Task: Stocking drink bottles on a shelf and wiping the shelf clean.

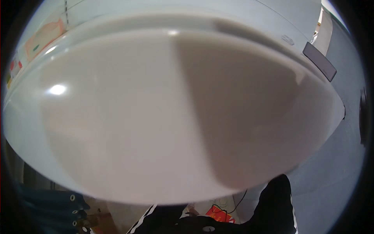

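Neither of my hands is in view. A broad glossy white panel (131, 117) fills most of the picture, very close to the camera; what it belongs to I cannot tell. Its far side has a rounded, shiny rim (152, 22), and a wide shadow lies over its right half. Below its near edge show my legs in black trousers (270, 204) with white side stripes. A flat dark grey rectangular object (320, 61) sits by the panel's far right edge.
Dark blue curtain fabric (46, 204) with metal eyelets hangs at lower left. On the floor lie a red and yellow printed packet (220, 214) and a thin black cable (241, 200). An orange-edged item (43, 38) is at upper left. A grey-blue surface (321, 175) runs along the right.
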A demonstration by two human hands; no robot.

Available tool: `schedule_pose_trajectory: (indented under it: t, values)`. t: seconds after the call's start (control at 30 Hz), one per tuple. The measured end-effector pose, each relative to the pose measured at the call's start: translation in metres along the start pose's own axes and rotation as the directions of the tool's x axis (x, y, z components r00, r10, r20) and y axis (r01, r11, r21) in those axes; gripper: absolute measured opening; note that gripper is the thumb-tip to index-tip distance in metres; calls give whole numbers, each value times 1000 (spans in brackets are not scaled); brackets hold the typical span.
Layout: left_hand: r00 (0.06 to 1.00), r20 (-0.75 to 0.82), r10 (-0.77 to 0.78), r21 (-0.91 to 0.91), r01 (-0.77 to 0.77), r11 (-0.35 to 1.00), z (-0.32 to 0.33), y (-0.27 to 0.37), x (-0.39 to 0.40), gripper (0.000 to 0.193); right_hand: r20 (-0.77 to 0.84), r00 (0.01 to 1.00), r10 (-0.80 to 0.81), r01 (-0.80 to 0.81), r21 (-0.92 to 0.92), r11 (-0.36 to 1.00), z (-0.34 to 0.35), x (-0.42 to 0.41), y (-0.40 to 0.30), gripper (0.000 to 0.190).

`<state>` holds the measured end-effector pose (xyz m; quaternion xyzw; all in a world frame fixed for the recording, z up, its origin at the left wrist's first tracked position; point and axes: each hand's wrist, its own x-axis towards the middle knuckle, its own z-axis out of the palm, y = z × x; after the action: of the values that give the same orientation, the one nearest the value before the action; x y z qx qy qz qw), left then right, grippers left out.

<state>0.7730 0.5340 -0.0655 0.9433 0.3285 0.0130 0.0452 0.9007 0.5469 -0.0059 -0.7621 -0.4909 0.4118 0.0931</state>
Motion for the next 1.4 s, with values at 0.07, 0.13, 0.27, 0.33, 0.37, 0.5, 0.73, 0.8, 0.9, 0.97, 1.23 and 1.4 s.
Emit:
schedule_pose_trajectory:
  t: [0.07, 0.13, 0.27, 0.33, 0.37, 0.5, 0.73, 0.8, 0.9, 0.97, 1.23, 1.4]
  values:
    - [998, 63, -16, -24, 17, 1000, -27, -39, -39, 81, 58, 992, -113, 121, -172, 978, 23, -11, -46, 61]
    - [946, -323, -35, -716, -220, 663, 12, -80, -41, 89, 60, 988, -141, 152, -287, 946, 37, 4, -71, 55]
    - [976, -66, -206, -114, 198, 974, -2, -131, -58, 90, 81, 961, -265, 273, -441, 855, 65, 26, -107, 66]
    - [966, -24, -257, -75, 254, 964, -35, -153, -88, 91, 60, 882, -468, 422, -545, 724, 87, 6, -144, 67]
    - [959, 15, -284, -47, 284, 958, -48, -150, -109, 92, 138, 888, -439, 432, -574, 695, 94, -10, -159, 67]
    - [915, -80, -395, -46, 393, 918, -53, -205, -173, 94, 184, 834, -521, 503, -643, 578, 155, 13, -204, 59]
    - [775, -92, -626, -14, 627, 779, -36, -307, -298, 90, 285, 697, -658, 630, -681, 373, 285, 7, -310, 65]
    - [799, -183, -574, 21, 586, 810, -39, -304, -334, 89, 276, 675, -684, 663, -634, 398, 305, -15, -322, 76]
    - [768, -314, -558, 36, 597, 801, -20, -283, -369, 90, 341, 601, -723, 713, -637, 292, 320, -33, -324, 75]
    - [756, -349, -554, -14, 587, 809, -38, -247, -393, 86, 356, 373, -857, 761, -646, 63, 332, -48, -306, 64]
    - [638, -324, -698, -16, 734, 678, -26, -150, -446, 69, 326, 329, -887, 815, -572, 92, 349, -157, -245, 50]
    - [737, -64, -673, -460, 577, 675, -57, -106, -437, 42, 219, 386, -896, 917, -194, 348, 314, -176, -192, 36]
